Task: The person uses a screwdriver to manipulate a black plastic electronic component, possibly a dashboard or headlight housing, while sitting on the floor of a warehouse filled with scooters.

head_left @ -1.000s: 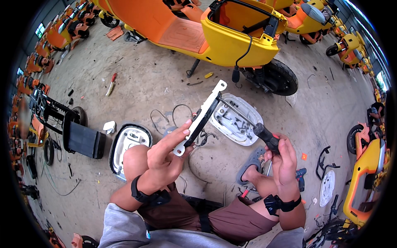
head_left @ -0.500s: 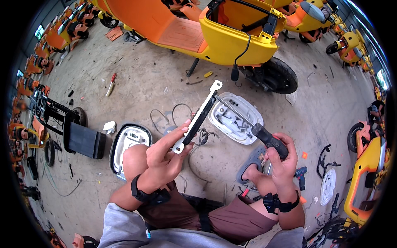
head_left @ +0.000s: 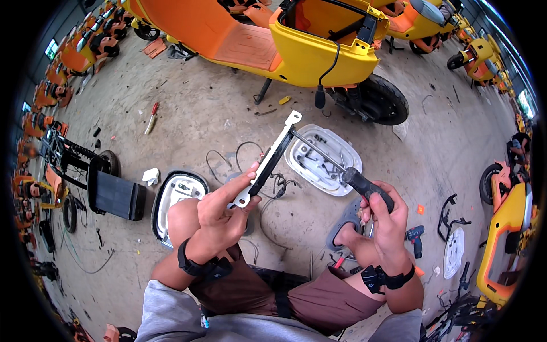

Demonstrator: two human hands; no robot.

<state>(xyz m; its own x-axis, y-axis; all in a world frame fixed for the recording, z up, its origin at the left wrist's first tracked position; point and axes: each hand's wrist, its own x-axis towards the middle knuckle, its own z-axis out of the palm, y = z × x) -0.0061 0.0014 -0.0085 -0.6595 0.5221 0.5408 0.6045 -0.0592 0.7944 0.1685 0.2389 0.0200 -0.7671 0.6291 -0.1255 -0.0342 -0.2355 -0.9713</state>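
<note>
My left hand [head_left: 219, 214] is closed on the lower end of a long narrow bracket [head_left: 276, 153], white along one side and black along the other, with a holed tab at each end. Its upper end tilts away from me. In my right hand [head_left: 385, 219] is a screwdriver [head_left: 364, 186], gripped by its black handle. The shaft slants up to the left, and its tip meets the black side near the bracket's upper end. Whether it sits in a screw is too small to tell. Both hands are held above the floor, over my knees.
A white oval tray [head_left: 292, 162] with small parts lies beyond the screwdriver. Left of my knee rests a white shell [head_left: 165, 199] with a black rim. A yellow and orange scooter [head_left: 319, 62] stands ahead. Loose cables [head_left: 265, 214] lie on the floor; a cordless drill [head_left: 416, 239] is at right.
The bracket and screwdriver have shifted slightly left in the picture, and the scooter sits a little higher. The screwdriver's tip stays against the bracket, and both grips hold.
</note>
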